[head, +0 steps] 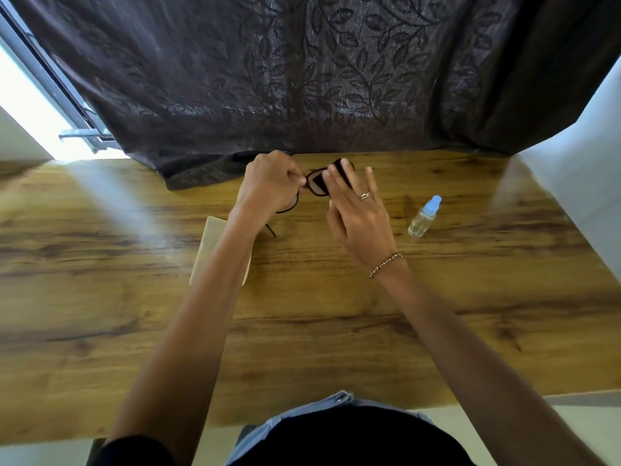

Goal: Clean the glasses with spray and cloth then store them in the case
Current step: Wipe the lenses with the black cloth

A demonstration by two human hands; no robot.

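Dark-framed glasses are held above the far middle of the wooden table. My left hand grips the frame at its left side, and a temple arm hangs down below it. My right hand pinches a dark cloth against the right lens, with the outer fingers stretched straight. A small clear spray bottle with a blue cap stands on the table to the right of my right hand. A pale, flat glasses case lies on the table, partly hidden under my left forearm.
A dark leaf-patterned curtain hangs behind the table and drapes onto its far edge. A bright window shows at the far left and a white wall at the right. The table's near edge runs in front of my body.
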